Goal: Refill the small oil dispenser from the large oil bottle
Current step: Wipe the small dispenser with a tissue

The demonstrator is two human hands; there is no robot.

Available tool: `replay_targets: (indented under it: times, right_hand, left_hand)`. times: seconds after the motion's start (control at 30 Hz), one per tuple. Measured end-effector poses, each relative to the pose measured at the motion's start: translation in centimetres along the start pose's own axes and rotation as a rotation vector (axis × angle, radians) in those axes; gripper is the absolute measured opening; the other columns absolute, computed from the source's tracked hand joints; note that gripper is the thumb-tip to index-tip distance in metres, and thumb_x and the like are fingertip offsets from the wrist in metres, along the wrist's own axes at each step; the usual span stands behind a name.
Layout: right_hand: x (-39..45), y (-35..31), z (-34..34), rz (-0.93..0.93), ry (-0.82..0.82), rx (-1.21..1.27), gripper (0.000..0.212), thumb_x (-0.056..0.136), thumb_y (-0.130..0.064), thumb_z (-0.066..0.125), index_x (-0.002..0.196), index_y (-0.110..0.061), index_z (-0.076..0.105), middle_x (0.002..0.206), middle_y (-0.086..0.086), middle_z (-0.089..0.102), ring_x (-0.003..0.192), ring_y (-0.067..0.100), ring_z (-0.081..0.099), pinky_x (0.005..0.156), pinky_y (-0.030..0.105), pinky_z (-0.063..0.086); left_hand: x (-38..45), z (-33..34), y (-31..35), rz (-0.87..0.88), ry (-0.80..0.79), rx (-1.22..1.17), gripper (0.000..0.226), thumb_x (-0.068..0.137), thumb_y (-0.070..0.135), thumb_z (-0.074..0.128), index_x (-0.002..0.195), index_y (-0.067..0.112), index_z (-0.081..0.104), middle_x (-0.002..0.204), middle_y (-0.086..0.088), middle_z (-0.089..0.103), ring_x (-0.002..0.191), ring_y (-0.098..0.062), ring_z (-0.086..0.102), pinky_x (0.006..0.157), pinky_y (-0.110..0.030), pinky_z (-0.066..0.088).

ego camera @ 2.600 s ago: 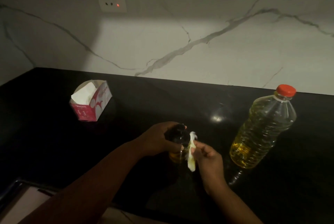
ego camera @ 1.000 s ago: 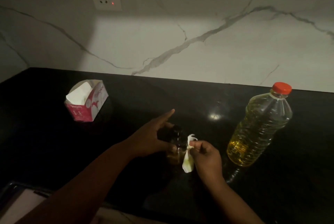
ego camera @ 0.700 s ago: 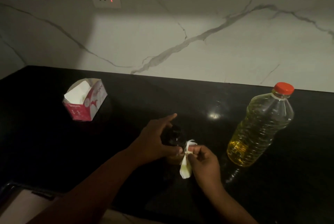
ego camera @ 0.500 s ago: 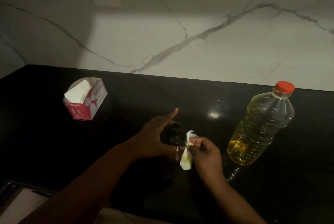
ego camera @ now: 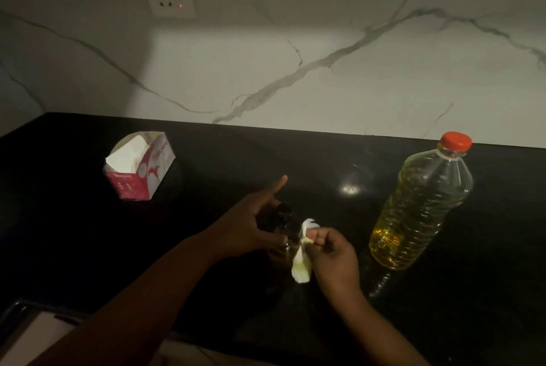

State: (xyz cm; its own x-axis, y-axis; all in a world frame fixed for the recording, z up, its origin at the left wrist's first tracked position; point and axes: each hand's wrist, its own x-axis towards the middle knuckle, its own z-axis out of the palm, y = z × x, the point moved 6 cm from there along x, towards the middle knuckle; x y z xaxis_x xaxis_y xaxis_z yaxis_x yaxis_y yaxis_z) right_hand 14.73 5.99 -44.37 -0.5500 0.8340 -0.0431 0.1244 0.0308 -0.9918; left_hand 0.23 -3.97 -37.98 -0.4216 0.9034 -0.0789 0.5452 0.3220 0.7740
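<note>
Toward the back left of the table (ego camera: 74, 217), the tissue box (ego camera: 139, 166) sits where it was a couple of seconds ago, one sheet poking up, well apart from your work.

Your left hand (ego camera: 251, 226) has changed its hold on the small oil dispenser (ego camera: 282, 232). Before, it was wrapped over the dark top; now the forefinger is lifted and pointing toward the back wall, and only the thumb and lower fingers grip the dispenser around its neck. The dispenser stands near the middle of the table, toward the front edge, with its cap on as far as the dim light shows.

Your right hand (ego camera: 332, 253) is closed on a crumpled tissue (ego camera: 301, 259), pinched between thumb and fingertips and pressed against the dispenser's right side. Over the last second the wad has slid a little lower down the glass, and its lower part looks yellowed, likely with oil.

The large oil bottle (ego camera: 422, 209) stands near the right edge, red cap on, roughly a third full, unmoved.

Taken together, I judge the pouring done and you are wiping drips; what remains is finishing the wipe and letting go.
</note>
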Motion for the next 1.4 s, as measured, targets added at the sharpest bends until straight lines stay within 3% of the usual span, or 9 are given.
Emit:
replay_targets:
  times: [0.13,0.27,0.43,0.6,0.83,0.93,1.03,1.23,1.4]
  right_hand:
    - [0.5,-3.4,-0.4,-0.149,-0.023,0.167,0.022,0.083,0.005,0.062,0.096,-0.011,0.069,0.091,-0.006,0.071,0.081,-0.002,0.066,0.071,0.012,0.052]
    - [-0.3,-1.3,0.2,-0.112,-0.025,0.072,0.022,0.083,0.006,0.061,0.092,-0.012,0.069,0.085,-0.004,0.071,0.078,0.006,0.067,0.070,0.014,0.051]
    - [-0.3,1.7,0.3,0.021,-0.035,-0.010,0.023,0.080,0.005,0.064,0.081,-0.018,0.068,0.082,0.001,0.070,0.079,0.016,0.067,0.072,0.022,0.052]
    - [0.4,-2.9,-0.1,-0.120,-0.033,0.143,0.020,0.084,0.006,0.060,0.090,-0.012,0.068,0.081,-0.004,0.069,0.071,-0.001,0.065,0.066,0.012,0.051]
    - [-0.5,0.9,0.3,-0.022,-0.090,0.026,0.025,0.084,0.004,0.061,0.086,-0.020,0.068,0.083,0.003,0.070,0.076,0.011,0.066,0.067,0.014,0.051]
    - [-0.2,2.1,0.4,0.087,-0.067,-0.001,0.020,0.082,0.003,0.063,0.085,-0.016,0.067,0.087,0.001,0.068,0.081,0.011,0.064,0.066,0.009,0.047]
    - [0.7,-0.1,0.2,0.070,-0.022,0.107,0.024,0.082,0.004,0.063,0.085,-0.019,0.067,0.090,0.000,0.069,0.085,0.013,0.066,0.075,0.022,0.052]
    - [0.4,-2.4,0.2,-0.066,-0.072,0.104,0.020,0.085,-0.001,0.062,0.094,-0.017,0.071,0.085,0.001,0.071,0.079,0.011,0.068,0.071,0.021,0.055]
    - [-0.8,1.7,1.1,0.061,-0.128,-0.110,0.030,0.080,0.003,0.063,0.079,-0.027,0.064,0.084,-0.006,0.067,0.085,0.014,0.065,0.063,0.004,0.045]
  left_hand:
    - [-0.4,0.2,0.3,0.001,0.108,0.098,0.108,0.052,0.060,0.084,0.132,0.068,0.011,0.116,0.029,0.041,0.123,-0.006,0.038,0.112,-0.038,0.033]
    - [-0.8,0.2,0.0,0.006,0.229,0.120,0.102,0.061,0.050,0.086,0.134,0.064,0.017,0.111,0.020,0.047,0.113,-0.006,0.047,0.106,-0.035,0.040]
    - [-0.7,0.4,0.2,-0.003,0.059,0.017,0.114,0.062,0.040,0.086,0.130,0.077,0.002,0.122,0.015,0.056,0.118,-0.006,0.055,0.107,-0.038,0.044]
    - [-0.9,0.8,0.3,-0.049,0.014,0.054,0.135,0.062,0.038,0.089,0.140,0.053,-0.020,0.142,0.012,0.039,0.133,-0.004,0.028,0.114,-0.031,0.025]
    - [-1.2,0.6,-0.5,-0.089,0.162,0.005,0.121,0.048,0.055,0.086,0.125,0.079,-0.003,0.121,0.015,0.053,0.122,-0.014,0.052,0.107,-0.047,0.043]
    - [-0.9,0.4,-0.1,-0.084,0.013,0.008,0.120,0.064,0.037,0.088,0.129,0.073,-0.006,0.140,0.013,0.050,0.138,-0.012,0.039,0.116,-0.047,0.031]
    - [-0.7,0.4,0.4,-0.036,-0.064,0.123,0.122,0.069,0.039,0.085,0.142,0.054,-0.012,0.151,0.016,0.037,0.146,-0.007,0.011,0.122,-0.044,0.008]
    - [-0.9,0.1,-0.2,-0.036,0.144,0.075,0.100,0.053,0.068,0.074,0.136,0.065,0.017,0.116,0.024,0.051,0.119,-0.009,0.049,0.108,-0.046,0.039]
    - [-0.9,0.0,0.0,-0.031,-0.021,-0.002,0.105,0.068,0.034,0.084,0.130,0.076,0.011,0.134,0.014,0.057,0.130,-0.004,0.048,0.110,-0.042,0.043]
